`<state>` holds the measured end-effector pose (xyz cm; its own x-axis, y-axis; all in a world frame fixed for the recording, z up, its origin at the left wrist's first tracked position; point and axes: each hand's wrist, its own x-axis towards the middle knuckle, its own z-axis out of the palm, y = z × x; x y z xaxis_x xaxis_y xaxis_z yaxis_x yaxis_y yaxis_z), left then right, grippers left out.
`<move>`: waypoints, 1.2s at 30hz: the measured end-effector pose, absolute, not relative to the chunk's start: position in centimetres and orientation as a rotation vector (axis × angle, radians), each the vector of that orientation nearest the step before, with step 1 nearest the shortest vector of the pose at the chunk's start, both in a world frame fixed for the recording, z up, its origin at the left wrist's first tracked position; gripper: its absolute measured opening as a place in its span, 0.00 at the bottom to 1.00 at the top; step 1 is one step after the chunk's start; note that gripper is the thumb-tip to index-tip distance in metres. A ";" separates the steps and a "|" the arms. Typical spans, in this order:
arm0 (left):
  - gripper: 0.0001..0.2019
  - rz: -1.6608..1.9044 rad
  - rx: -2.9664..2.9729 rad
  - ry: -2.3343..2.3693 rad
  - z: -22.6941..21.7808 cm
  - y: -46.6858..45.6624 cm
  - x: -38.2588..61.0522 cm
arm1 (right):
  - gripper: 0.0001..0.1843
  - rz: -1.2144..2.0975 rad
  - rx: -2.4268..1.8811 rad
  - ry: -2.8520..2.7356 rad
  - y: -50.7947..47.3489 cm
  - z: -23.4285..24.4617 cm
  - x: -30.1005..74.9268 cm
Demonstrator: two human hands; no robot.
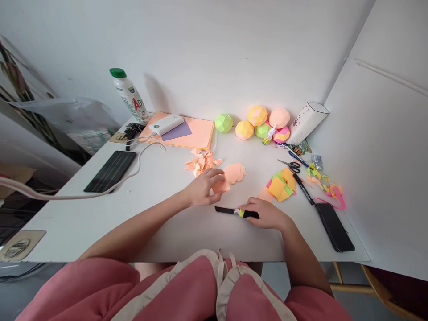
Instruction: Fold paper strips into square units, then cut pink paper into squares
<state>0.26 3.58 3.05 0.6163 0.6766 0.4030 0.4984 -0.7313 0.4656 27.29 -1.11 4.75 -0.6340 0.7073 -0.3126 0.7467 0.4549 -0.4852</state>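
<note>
My left hand point(203, 187) rests on the white table point(160, 223) with its fingers curled round a small peach paper piece point(221, 186). My right hand point(265, 213) lies beside it, shut on a black and yellow utility knife point(234, 211) that points left along the tabletop. Just beyond the left hand sit a loose heap of folded peach paper units point(201, 162) and a small stack of peach paper squares point(235, 171).
Several coloured paper balls point(257, 115), a glue bottle point(268, 135) and a white box point(307, 121) stand at the back. Scissors point(290, 165), a pen, coloured squares point(282, 186) and a phone point(334, 226) lie right. A bottle point(129, 96), power bank point(166, 124), peach sheets and dark tablet point(111, 170) lie left.
</note>
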 end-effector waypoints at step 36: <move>0.21 0.363 2.639 1.039 -0.3 1.3 -4.6 | 0.24 -1.077 1.254 2.719 -0.7 4.0 27.2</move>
<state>-4.62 1.26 -0.34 0.7096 0.6929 0.1281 0.6221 -0.7014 0.3479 27.24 -0.70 4.02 -0.6887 0.6870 -0.2318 0.6595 0.4607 -0.5939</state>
